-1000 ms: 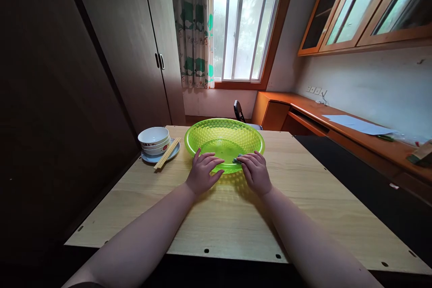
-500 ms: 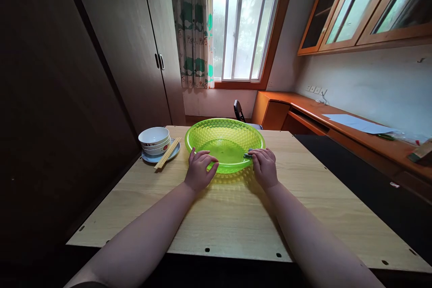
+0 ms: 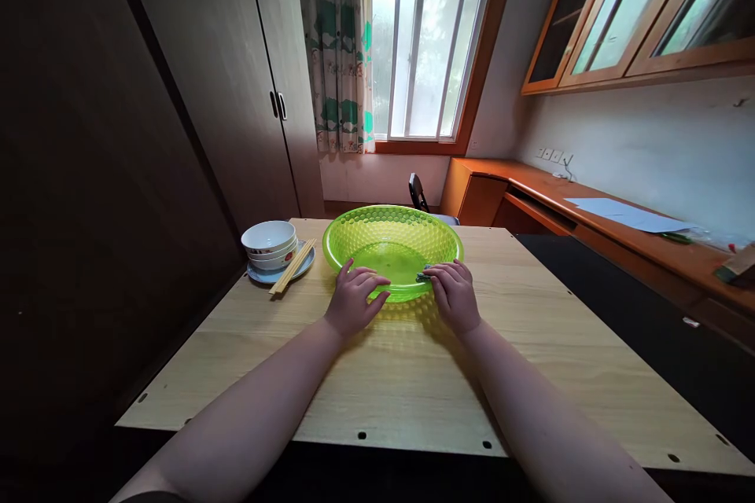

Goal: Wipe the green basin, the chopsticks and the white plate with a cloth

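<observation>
A translucent green plastic basin (image 3: 386,232) with a dimpled wall stands on the light wooden table. At its near left rim is my left hand (image 3: 357,300), fingers over the edge and thumb outside, closed round the rim. My right hand (image 3: 455,295) is at the near right rim, fingers closed on a small dark greyish-green cloth (image 3: 423,275) pressed against the inside of the basin. Most of the cloth is hidden by the fingers, so its full shape cannot be seen.
Left of the basin, stacked white bowls (image 3: 269,237) sit on a blue plate (image 3: 268,276), with wooden chopsticks (image 3: 293,267) resting across its right edge. A black chair (image 3: 418,192) stands beyond the table. Papers (image 3: 625,214) lie on the orange desk (image 3: 501,171) at right.
My right hand has slid a little left along the near rim with the cloth. My left hand has shifted slightly right. The basin stays in place.
</observation>
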{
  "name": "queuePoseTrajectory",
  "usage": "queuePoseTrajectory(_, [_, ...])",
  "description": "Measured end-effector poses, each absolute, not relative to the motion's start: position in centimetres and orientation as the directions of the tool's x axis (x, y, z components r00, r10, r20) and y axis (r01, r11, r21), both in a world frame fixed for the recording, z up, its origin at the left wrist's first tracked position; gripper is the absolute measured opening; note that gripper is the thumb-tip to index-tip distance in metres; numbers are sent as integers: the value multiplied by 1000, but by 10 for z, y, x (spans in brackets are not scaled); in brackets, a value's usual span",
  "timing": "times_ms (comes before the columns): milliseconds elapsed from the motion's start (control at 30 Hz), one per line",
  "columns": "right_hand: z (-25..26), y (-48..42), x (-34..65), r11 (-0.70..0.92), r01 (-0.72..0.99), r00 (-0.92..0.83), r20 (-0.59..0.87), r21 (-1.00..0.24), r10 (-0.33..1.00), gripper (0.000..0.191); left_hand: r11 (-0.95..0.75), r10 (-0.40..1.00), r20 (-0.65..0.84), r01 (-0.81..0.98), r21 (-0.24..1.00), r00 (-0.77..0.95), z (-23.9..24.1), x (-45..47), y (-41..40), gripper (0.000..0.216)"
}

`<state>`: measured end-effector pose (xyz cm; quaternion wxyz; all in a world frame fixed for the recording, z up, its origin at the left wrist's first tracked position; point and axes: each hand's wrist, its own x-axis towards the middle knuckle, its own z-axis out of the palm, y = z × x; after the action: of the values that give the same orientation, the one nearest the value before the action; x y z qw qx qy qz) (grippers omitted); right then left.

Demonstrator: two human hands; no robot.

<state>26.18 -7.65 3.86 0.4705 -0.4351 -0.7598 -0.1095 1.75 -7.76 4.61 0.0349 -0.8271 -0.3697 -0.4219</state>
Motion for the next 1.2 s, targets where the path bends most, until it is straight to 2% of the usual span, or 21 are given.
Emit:
queuePoseTrajectory(267, [34,-67,270,530,791,-53,829,-305,557,28,-712,596,722,646,274,352,46,16,-78,15])
queuePoseTrajectory(500, [40,-80,258,619,750,-211,802,-234,558,25,-706,605,710,655,269,360,47,15,-76,16])
queuePoseTrajectory(767, [35,-68,269,552,772,-68,823,-315,564,28,-708,608,711,646,285,354,44,13,-75,17])
queuePoseTrajectory(1067, [37,-78,260,600,759,-171,810,-254,561,26,-710,610,707,644,285,359,44,12,-74,17])
queuePoseTrajectory(1200, [35,-70,267,555,773,-89,813,-307,575,28,-705,612,707,648,286,354,44,12,-74,17])
